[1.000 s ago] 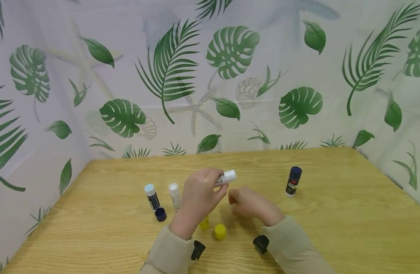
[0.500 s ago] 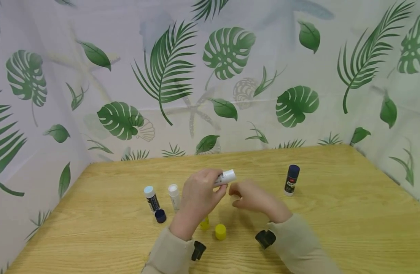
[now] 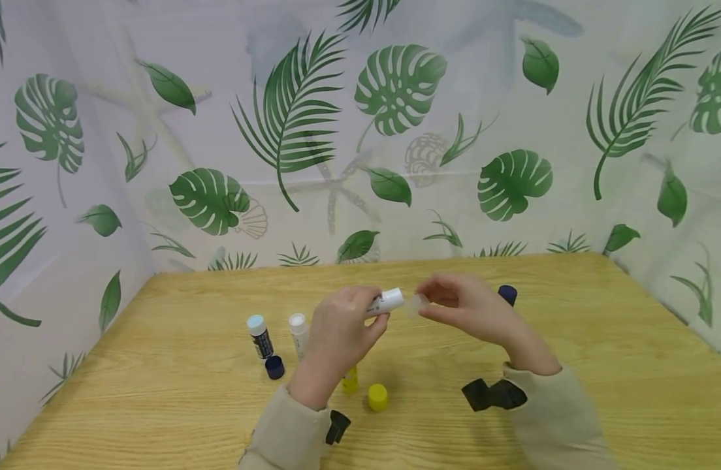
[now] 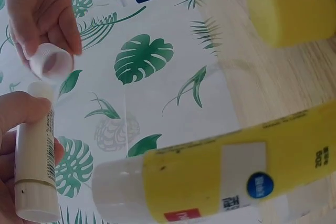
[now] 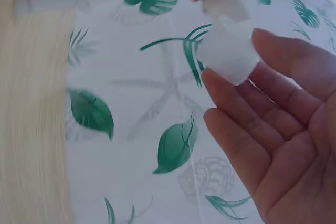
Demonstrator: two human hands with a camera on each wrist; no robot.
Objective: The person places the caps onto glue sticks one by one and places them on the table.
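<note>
My left hand [image 3: 343, 326] grips a white glue stick [image 3: 386, 301] that tilts up to the right above the table. Between the thumb and fingers of my right hand [image 3: 469, 307] is a translucent white cap [image 3: 415, 305]. In the left wrist view the cap's hollow mouth [image 4: 52, 62] faces the narrow end of the white glue stick [image 4: 32, 150]. A small gap seems to separate them in the head view. Below my left wrist stands a yellow glue stick [image 3: 350, 380], partly hidden, with a yellow cap [image 3: 377, 397] beside it.
At the left stand an uncapped dark-labelled glue stick [image 3: 260, 336], its likely dark blue cap [image 3: 275, 367], and another white glue stick [image 3: 298, 333]. A glue stick with a dark blue cap [image 3: 507, 294] is mostly hidden behind my right hand. Patterned cloth [image 3: 360, 163] hangs behind the table.
My right hand has risen from low over the table and shifted right, and a white cap now shows in its fingers near the glue stick. My left hand has barely moved.
</note>
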